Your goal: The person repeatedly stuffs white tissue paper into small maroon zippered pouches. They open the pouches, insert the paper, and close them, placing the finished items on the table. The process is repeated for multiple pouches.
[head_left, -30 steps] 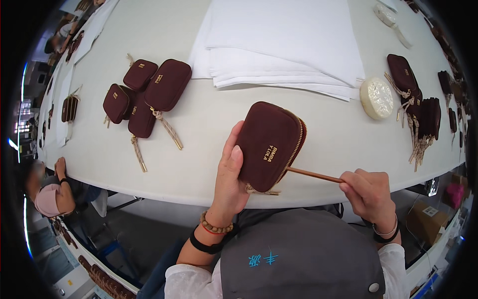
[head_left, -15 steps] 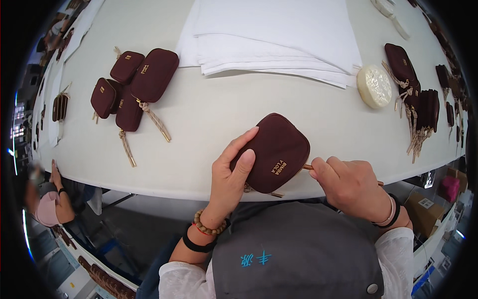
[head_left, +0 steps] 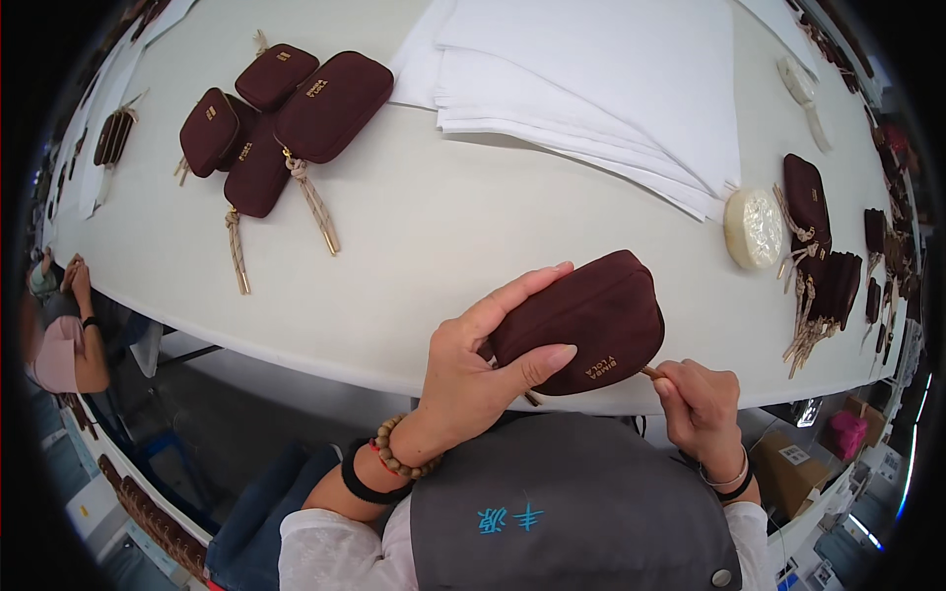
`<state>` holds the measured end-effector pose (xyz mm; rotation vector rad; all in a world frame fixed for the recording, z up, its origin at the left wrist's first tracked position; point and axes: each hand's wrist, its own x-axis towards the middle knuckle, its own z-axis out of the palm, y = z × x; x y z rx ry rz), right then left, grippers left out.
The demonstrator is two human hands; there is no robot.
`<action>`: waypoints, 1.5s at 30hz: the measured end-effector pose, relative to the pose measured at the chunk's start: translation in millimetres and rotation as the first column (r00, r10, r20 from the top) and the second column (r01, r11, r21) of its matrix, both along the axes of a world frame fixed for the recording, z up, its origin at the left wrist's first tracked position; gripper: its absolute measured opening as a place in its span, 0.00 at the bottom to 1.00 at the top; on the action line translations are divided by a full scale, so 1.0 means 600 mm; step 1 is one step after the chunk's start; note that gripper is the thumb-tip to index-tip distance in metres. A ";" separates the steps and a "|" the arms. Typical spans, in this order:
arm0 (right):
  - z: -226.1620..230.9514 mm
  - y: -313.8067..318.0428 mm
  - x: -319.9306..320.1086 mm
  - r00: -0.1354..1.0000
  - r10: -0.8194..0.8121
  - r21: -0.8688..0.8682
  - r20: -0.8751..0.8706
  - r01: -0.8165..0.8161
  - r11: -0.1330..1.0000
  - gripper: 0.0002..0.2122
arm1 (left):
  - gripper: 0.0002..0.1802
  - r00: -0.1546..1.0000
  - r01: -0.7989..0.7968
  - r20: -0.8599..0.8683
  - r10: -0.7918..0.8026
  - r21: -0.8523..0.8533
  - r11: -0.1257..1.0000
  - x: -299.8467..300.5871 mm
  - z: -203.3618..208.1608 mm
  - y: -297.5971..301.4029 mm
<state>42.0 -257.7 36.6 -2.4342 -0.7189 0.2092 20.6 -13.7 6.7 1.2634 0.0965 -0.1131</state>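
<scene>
My left hand (head_left: 473, 369) grips a burgundy zip pouch (head_left: 591, 320) with gold lettering, thumb on its face and fingers behind. The pouch is tilted above the table's near edge. A gold-tipped cord end (head_left: 533, 398) pokes out beneath it. My right hand (head_left: 698, 409) is closed round a thin brown stick (head_left: 652, 372), whose end meets the pouch's right edge near the zip. Whether the tip goes into the seam cannot be made out.
Several burgundy pouches (head_left: 335, 106) with cord pulls lie at the left on the pale table (head_left: 394, 246). White sheets (head_left: 591, 89) are stacked at the back. To the right are a wrapped cream disc (head_left: 753, 229) and more pouches (head_left: 806, 192). Another person (head_left: 74, 340) sits at far left.
The pouch has tipped, so its face looks narrower. My left thumb now lies farther across it. My right hand has turned and stays at the pouch's right edge with the stick. The view has rotated.
</scene>
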 end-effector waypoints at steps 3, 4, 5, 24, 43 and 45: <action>0.023 0.001 -0.002 0.999 0.019 -0.110 0.038 -0.015 0.994 0.02 | 0.31 0.999 -0.040 0.000 0.040 0.013 0.999 -0.002 -0.004 -0.004; 0.027 0.004 -0.005 0.998 0.019 -0.147 0.059 -0.010 0.989 0.02 | 0.30 0.998 -0.057 0.007 0.057 0.021 0.998 -0.004 -0.008 -0.005; 0.032 0.008 -0.008 0.998 0.023 -0.185 0.067 -0.010 0.983 0.02 | 0.31 0.998 -0.059 0.007 0.059 0.046 0.997 -0.006 -0.010 -0.006; -0.046 -0.006 0.038 0.865 0.023 0.179 -0.501 0.078 0.981 0.03 | 0.33 0.934 -0.136 -0.355 -0.039 -0.453 0.881 -0.013 -0.034 0.019; -0.033 0.045 0.086 0.799 0.251 0.459 -0.547 0.036 0.887 0.17 | 0.43 0.992 -0.037 0.127 -0.015 0.398 0.917 -0.019 -0.043 -0.002; -0.037 0.059 0.085 0.840 0.325 0.397 -0.435 -0.145 0.906 0.18 | 0.39 0.796 -0.413 0.592 -0.124 0.682 0.603 -0.014 -0.045 0.022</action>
